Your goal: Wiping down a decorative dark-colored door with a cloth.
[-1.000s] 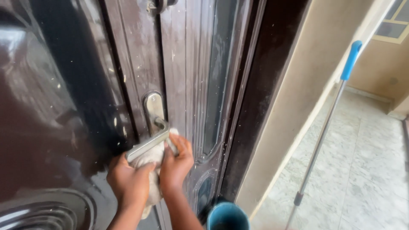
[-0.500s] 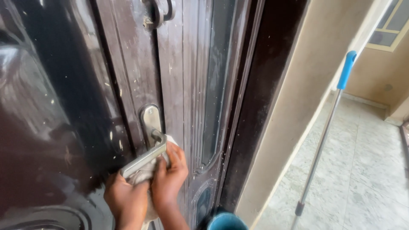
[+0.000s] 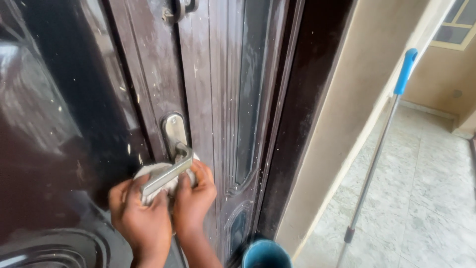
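A silver lever door handle on a silver backplate sticks out from a dark brown, dusty door. A white cloth is bunched under and behind the handle. My left hand grips the cloth at the handle's free end, fingers curled up around it. My right hand presses the cloth against the handle close to the backplate. Most of the cloth is hidden by both hands.
A blue bucket rim stands on the floor just below, by the door frame. A mop pole with a blue grip leans against the beige wall on the right. Pale marbled tiles cover the floor.
Both hands have shifted the cloth up along the handle; the left hand has risen and now wraps the handle's outer end. The view has drifted slightly.
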